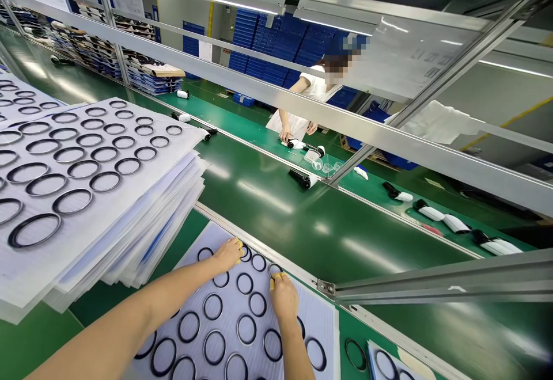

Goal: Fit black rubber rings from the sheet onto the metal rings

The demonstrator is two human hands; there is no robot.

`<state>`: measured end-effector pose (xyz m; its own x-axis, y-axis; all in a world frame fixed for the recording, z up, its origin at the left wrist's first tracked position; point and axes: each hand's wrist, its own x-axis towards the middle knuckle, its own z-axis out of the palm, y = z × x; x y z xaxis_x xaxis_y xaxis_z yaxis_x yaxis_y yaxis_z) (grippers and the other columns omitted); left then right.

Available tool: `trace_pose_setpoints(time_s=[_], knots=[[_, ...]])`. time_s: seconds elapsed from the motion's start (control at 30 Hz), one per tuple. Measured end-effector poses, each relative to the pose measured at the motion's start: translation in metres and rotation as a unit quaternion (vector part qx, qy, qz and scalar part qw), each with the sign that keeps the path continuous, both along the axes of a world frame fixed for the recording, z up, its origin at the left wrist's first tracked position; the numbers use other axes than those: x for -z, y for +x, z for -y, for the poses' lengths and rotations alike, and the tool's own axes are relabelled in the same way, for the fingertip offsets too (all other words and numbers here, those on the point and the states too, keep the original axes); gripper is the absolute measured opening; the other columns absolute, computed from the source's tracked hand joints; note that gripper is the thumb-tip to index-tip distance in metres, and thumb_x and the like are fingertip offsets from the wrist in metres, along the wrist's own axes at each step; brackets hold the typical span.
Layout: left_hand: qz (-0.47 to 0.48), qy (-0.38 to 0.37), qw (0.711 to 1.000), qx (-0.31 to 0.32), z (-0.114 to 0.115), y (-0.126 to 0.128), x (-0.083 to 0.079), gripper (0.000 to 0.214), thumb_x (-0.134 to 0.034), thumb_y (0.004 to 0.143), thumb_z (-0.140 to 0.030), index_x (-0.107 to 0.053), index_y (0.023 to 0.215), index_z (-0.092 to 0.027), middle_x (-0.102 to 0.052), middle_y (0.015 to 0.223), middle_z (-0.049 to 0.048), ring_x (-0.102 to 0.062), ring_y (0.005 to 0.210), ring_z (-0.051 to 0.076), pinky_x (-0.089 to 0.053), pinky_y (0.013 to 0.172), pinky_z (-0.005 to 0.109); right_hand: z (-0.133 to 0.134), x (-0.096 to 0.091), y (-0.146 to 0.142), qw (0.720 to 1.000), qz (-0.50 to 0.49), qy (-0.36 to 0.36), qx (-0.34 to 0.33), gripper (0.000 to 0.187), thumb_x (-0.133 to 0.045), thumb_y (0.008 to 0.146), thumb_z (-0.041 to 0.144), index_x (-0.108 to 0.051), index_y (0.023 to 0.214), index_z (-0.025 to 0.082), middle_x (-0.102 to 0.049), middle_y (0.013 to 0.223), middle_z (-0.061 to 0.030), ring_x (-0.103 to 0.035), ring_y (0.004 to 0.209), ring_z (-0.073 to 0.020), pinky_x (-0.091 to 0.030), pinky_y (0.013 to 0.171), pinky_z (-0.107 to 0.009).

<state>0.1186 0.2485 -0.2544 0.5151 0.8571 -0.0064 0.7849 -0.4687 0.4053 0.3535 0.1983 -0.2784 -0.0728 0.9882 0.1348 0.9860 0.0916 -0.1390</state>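
My left hand (227,255) rests at the far edge of a white sheet (322,316) laid with rows of black rubber rings (213,307), its yellow-capped fingertips beside one ring. My right hand (284,297) lies a little nearer on the same sheet. Its yellow-capped finger and thumb meet at the lower edge of a ring (275,269), which appears pinched. Both forearms cover part of the sheet and the rings beneath it.
A tall stack of ringed sheets (86,161) sits to my left. A green conveyor belt (319,224) with metal rails runs ahead, and a loose ring (355,354) lies on green to the right. Beyond, a co-worker (302,103) handles black-and-white parts (302,179) under an overhead metal frame.
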Motion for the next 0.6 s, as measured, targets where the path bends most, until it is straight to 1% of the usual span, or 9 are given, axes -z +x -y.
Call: trace_pose_setpoints(time_s=[0.1,0.17,0.27,0.33,0.4,0.47,0.53,0.6], knots=[[0.038,-0.014,0.999,-0.014,-0.002,0.002,-0.005,0.024,-0.055,0.092,-0.031,-0.06,0.11,-0.016,-0.06,0.116,0.0084,-0.059,0.104,0.021,-0.05,0.09,0.043,-0.004,-0.009,-0.005,1.0,-0.027,-0.004,0.011,0.017,-0.056,0.093,0.03,-0.063,0.095,0.015,-0.065,0.093,-0.0027,-0.064,0.082,-0.015,-0.054,0.077,-0.035],[0.076,-0.026,0.996,-0.033,-0.001,0.004,-0.011,0.023,-0.055,0.092,-0.031,-0.061,0.108,-0.016,-0.06,0.115,0.0081,-0.058,0.105,0.021,-0.048,0.091,0.044,-0.007,-0.013,-0.016,0.998,-0.056,-0.014,0.003,0.017,-0.056,0.094,0.03,-0.062,0.099,0.015,-0.065,0.097,-0.0034,-0.063,0.085,-0.016,-0.053,0.079,-0.037],[0.147,-0.048,0.985,-0.081,0.002,0.005,-0.022,0.017,-0.055,0.091,-0.027,-0.061,0.1,-0.014,-0.061,0.109,0.0074,-0.055,0.107,0.022,-0.044,0.095,0.046,-0.011,-0.014,-0.038,0.992,-0.115,-0.048,-0.018,0.018,-0.057,0.093,0.031,-0.063,0.099,0.016,-0.065,0.099,-0.0037,-0.063,0.088,-0.0166,-0.053,0.081,-0.038],[0.204,-0.07,0.969,-0.123,0.007,0.005,-0.032,0.012,-0.051,0.091,-0.021,-0.061,0.094,-0.014,-0.061,0.104,0.008,-0.053,0.107,0.023,-0.041,0.096,0.046,-0.012,-0.014,-0.049,0.984,-0.165,-0.072,-0.016,0.018,-0.058,0.092,0.031,-0.063,0.098,0.016,-0.065,0.099,-0.0038,-0.063,0.088,-0.0165,-0.053,0.08,-0.037],[0.267,-0.105,0.945,-0.158,0.013,0.002,-0.046,0.014,-0.045,0.09,-0.018,-0.059,0.088,-0.016,-0.061,0.098,0.0077,-0.053,0.101,0.023,-0.041,0.093,0.043,-0.014,-0.015,-0.055,0.97,-0.225,-0.089,0.001,0.018,-0.058,0.092,0.032,-0.063,0.098,0.016,-0.065,0.099,-0.0038,-0.064,0.087,-0.0163,-0.053,0.079,-0.037],[0.333,-0.155,0.914,-0.172,0.021,-0.003,-0.062,0.016,-0.042,0.09,-0.021,-0.056,0.084,-0.017,-0.061,0.09,0.0053,-0.054,0.092,0.02,-0.042,0.088,0.037,-0.015,-0.018,-0.056,0.95,-0.295,-0.098,0.029,0.02,-0.058,0.092,0.033,-0.063,0.098,0.015,-0.065,0.098,-0.0037,-0.063,0.086,-0.0162,-0.053,0.078,-0.036],[0.395,-0.217,0.877,-0.167,0.033,-0.01,-0.082,0.019,-0.042,0.091,-0.03,-0.053,0.082,-0.018,-0.06,0.083,0.0026,-0.054,0.083,0.018,-0.042,0.083,0.034,-0.015,-0.026,-0.054,0.92,-0.374,-0.1,0.067,0.022,-0.057,0.092,0.036,-0.062,0.097,0.015,-0.065,0.094,-0.0029,-0.063,0.081,-0.015,-0.053,0.075,-0.035],[0.447,-0.283,0.835,-0.149,0.048,-0.016,-0.102,0.026,-0.045,0.089,-0.042,-0.051,0.082,-0.017,-0.058,0.078,0.0012,-0.053,0.077,0.016,-0.042,0.078,0.031,-0.01,-0.039,-0.054,0.875,-0.463,-0.098,0.103,0.03,-0.054,0.092,0.044,-0.061,0.094,0.015,-0.064,0.087,-0.0017,-0.061,0.07,-0.0134,-0.051,0.068,-0.032]])
